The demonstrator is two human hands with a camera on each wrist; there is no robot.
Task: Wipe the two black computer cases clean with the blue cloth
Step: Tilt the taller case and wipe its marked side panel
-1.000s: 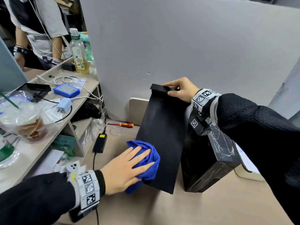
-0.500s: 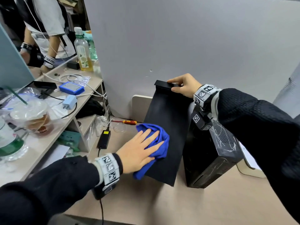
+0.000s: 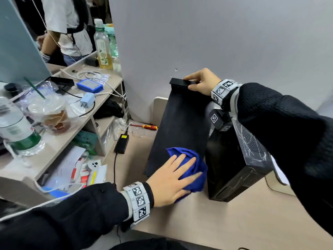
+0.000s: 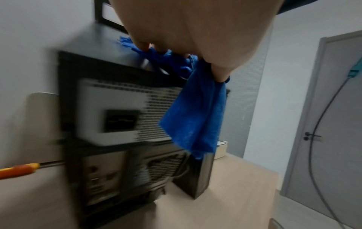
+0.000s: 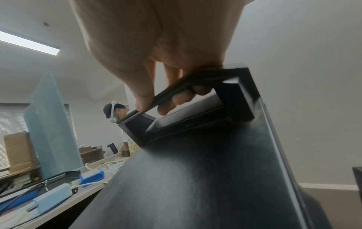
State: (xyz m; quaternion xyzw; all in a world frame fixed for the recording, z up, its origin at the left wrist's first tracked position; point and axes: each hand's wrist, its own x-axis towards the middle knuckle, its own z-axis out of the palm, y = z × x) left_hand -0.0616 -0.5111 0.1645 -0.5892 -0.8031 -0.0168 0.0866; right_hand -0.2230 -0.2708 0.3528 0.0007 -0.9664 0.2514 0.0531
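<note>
On the beige desk (image 3: 234, 222), two black cases stand side by side, one being wiped.

At six o'clock on the nearer case's (image 3: 180, 123) flat side panel, the left hand (image 3: 171, 179) presses the bunched blue cloth (image 3: 193, 165) with straight, spread fingers; a loose corner hangs off the edge. At twelve o'clock, the right hand (image 3: 201, 83) has its fingers curled round the case's top handle (image 5: 195, 99). Just to three o'clock stands the second case (image 3: 234, 168). A red-handled screwdriver (image 3: 147, 126) lies at nine o'clock.
</note>
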